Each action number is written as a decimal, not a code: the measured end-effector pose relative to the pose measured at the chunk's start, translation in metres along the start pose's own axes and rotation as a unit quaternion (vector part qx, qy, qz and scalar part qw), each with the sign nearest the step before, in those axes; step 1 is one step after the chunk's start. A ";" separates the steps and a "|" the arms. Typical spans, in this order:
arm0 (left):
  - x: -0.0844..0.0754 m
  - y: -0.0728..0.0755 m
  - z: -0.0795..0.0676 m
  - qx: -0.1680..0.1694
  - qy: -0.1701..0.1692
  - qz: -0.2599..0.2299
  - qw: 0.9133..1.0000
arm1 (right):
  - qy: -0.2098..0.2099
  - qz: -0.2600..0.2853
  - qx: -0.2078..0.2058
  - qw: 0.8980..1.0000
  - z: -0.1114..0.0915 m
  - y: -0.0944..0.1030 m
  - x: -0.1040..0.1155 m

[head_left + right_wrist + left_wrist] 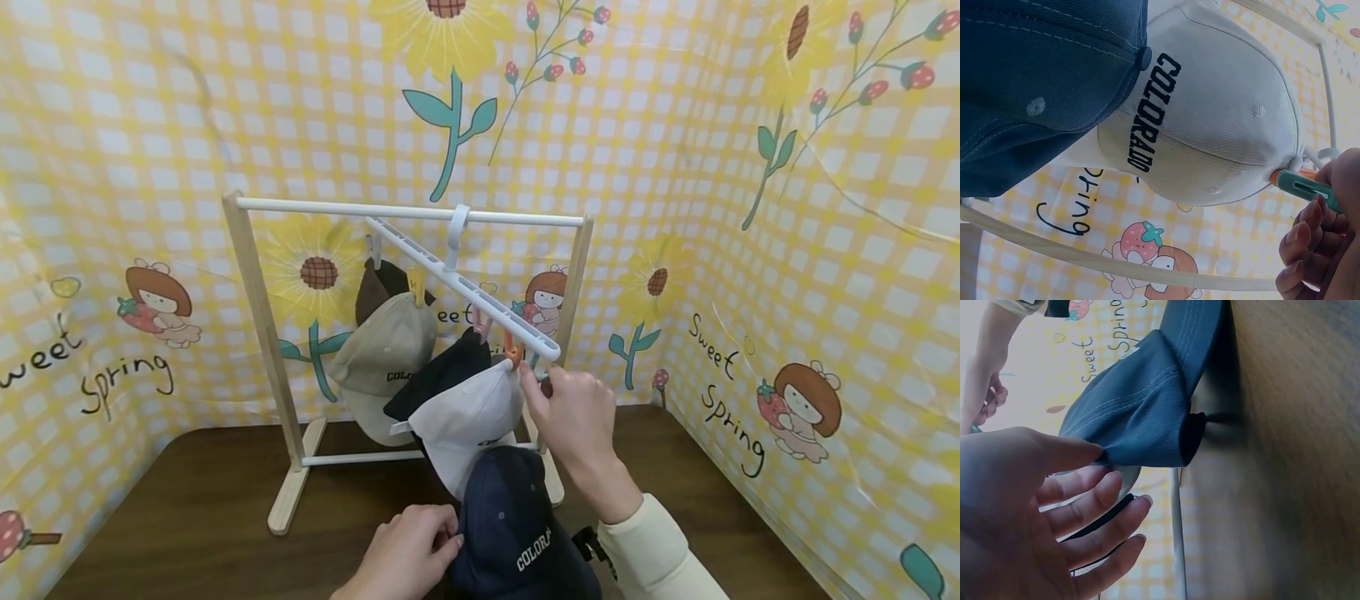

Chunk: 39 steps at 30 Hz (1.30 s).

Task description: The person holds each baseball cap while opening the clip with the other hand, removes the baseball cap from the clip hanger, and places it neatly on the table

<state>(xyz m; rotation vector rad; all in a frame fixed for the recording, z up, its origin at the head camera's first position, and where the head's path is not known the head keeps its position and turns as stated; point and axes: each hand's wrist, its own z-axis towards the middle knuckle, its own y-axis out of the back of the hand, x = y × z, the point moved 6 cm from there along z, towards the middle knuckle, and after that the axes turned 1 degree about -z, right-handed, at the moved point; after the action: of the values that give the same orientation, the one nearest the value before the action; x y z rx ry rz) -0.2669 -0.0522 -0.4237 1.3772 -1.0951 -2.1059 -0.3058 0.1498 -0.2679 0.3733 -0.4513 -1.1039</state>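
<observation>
Low centre, the left hand (408, 546) pinched the navy cap (504, 508) — steadiness mattered. The right hand (577, 421) pinched a green clip (1295, 185).

A cloth-lined booth (862, 267), whether in a home or a studio cannot be told. Yellow-checked, flower-printed fabric (300, 125) hangs behind and on both sides of the dark wooden table (210, 500).

A rack (262, 333) is standing on the table (202, 483) mid-frame, its hanger (468, 293) slanting from upper centre toward the right. Hanging caps (446, 371) are lining up beneath; the front cap (510, 525) is occupying bottom centre before them, between the left hand (412, 546), lower left, and the right hand (573, 417), upper right.
</observation>
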 end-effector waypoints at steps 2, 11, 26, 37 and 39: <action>0.000 0.002 0.001 -0.007 0.002 -0.005 1.000 | -0.001 0.003 0.003 1.000 0.000 0.000 0.000; -0.006 0.014 0.004 -0.045 0.005 -0.016 0.999 | -0.009 0.018 0.010 1.000 -0.003 0.000 -0.002; -0.015 0.039 0.010 -0.149 0.008 -0.009 0.989 | -0.018 0.031 0.021 0.999 -0.005 -0.003 -0.002; -0.015 0.051 0.013 -0.192 0.018 -0.035 0.981 | -0.031 0.032 0.029 0.999 -0.008 -0.004 -0.002; -0.016 0.053 0.015 -0.196 0.016 -0.037 0.980 | -0.031 0.032 0.029 0.999 -0.008 -0.004 -0.002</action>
<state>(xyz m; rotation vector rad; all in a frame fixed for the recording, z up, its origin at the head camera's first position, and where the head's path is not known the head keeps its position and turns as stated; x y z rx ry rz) -0.2776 -0.0682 -0.3698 1.2663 -0.5778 -2.1928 -0.3050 0.1503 -0.2770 0.3737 -0.5475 -1.0431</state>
